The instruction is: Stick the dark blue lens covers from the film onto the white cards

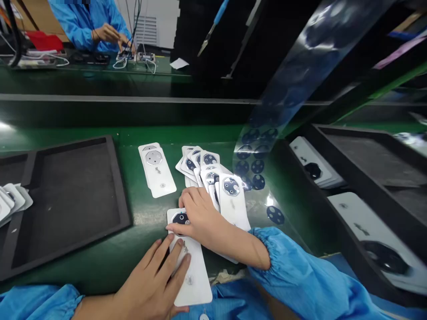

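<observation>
A white phone back cover (195,271) with a dark round camera film (180,218) near its top lies in front of me. My left hand (155,278) holds its lower part, fingers across the face and thumb at the bottom edge. My right hand (203,220) is at its upper end, thumb against the camera area and the other fingers curled by the top edge. Those fingers partly hide the film. Beside my right hand, several overlapping covers with dark camera films (231,186) are piled. Farther left lie a few covers with pale camera circles (154,158).
A clear strip of dark round films (248,166) hangs onto the green table, with one loose film (275,215) nearby. Black trays stand left (125,213) and right (343,222), holding white covers. Across the bench, a person's hands (111,34) work at cables.
</observation>
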`<state>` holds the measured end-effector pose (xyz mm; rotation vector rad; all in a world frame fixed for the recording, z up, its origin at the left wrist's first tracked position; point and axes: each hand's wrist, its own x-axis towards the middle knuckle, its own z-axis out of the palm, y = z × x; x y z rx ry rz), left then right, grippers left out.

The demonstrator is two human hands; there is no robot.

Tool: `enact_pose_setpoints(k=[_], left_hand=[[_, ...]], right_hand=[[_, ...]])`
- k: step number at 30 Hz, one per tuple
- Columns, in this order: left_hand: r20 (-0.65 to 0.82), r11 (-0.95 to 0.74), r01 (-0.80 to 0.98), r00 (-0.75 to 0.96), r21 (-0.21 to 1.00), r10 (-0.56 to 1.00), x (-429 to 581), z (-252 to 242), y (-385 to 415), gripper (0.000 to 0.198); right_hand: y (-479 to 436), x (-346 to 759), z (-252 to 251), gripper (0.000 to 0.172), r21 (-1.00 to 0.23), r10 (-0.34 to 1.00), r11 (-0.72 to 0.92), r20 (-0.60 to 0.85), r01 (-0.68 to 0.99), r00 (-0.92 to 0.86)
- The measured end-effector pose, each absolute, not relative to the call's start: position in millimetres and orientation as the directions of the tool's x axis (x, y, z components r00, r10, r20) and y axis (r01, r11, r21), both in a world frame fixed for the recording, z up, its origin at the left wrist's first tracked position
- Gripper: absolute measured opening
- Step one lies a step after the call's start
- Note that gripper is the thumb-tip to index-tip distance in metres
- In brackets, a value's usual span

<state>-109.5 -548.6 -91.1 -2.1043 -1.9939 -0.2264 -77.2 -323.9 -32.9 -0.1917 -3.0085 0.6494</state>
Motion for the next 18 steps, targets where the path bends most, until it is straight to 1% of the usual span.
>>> enact_pose_setpoints(k=[2, 4, 5, 7, 8, 10, 12, 14, 15, 16, 18], left_hand=[[0.291, -0.046, 0.994, 0.072, -0.096, 0.954, -110.9, -90.3, -548.8, 0.097], [0.332, -0.038, 0.995, 0.067, -0.093, 0.941, -111.7, -86.7, -548.7, 0.090], [0.350, -0.029, 0.996, 0.055, -0.080, 0.935, -111.8, -84.4, -548.7, 0.085], [0.358, -0.013, 0.998, 0.033, -0.058, 0.933, -111.8, -80.0, -548.5, 0.078], [0.340, -0.012, 0.998, 0.031, -0.057, 0.940, -111.8, -78.2, -548.2, 0.077], [0.282, -0.036, 0.997, 0.056, -0.073, 0.958, -112.2, -75.8, -546.9, 0.080], [0.214, -0.074, 0.994, 0.090, -0.084, 0.973, -113.2, -74.9, -544.9, 0.085], [0.172, -0.098, 0.992, 0.109, -0.075, 0.979, -114.4, -74.8, -543.0, 0.085], [0.163, -0.104, 0.993, 0.113, -0.065, 0.980, -114.9, -74.9, -542.3, 0.083], [0.158, -0.108, 0.993, 0.115, -0.053, 0.981, -115.3, -74.8, -541.8, 0.081], [0.154, -0.115, 0.993, 0.119, -0.039, 0.981, -115.6, -74.5, -541.1, 0.076]], right_hand=[[-319.2, -75.8, -18.1, 0.039, -0.567, 0.150, 0.808, -0.062, 0.159, -0.987], [-313.0, -71.4, -1.1, 0.029, -0.718, 0.112, 0.669, -0.157, 0.192, -0.981], [-308.7, -68.2, 7.4, 0.026, -0.770, 0.081, 0.609, -0.176, 0.189, -0.981], [-296.0, -60.4, 23.3, 0.017, -0.820, 0.059, 0.551, -0.142, 0.151, -0.988], [-287.2, -56.3, 30.0, 0.013, -0.822, 0.091, 0.553, -0.104, 0.137, -0.990], [-264.4, -49.2, 39.1, 0.016, -0.808, 0.199, 0.567, -0.054, 0.160, -0.979], [-237.2, -45.0, 39.9, 0.022, -0.793, 0.268, 0.565, -0.085, 0.227, -0.960], [-210.1, -44.8, 30.6, 0.030, -0.760, 0.250, 0.590, -0.149, 0.273, -0.957], [-198.2, -46.1, 22.5, 0.033, -0.727, 0.241, 0.631, -0.150, 0.272, -0.959], [-188.0, -48.0, 12.8, 0.036, -0.682, 0.238, 0.688, -0.112, 0.249, -0.965], [-173.6, -52.8, -7.7, 0.041, -0.557, 0.224, 0.811, 0.018, 0.176, -0.974]])
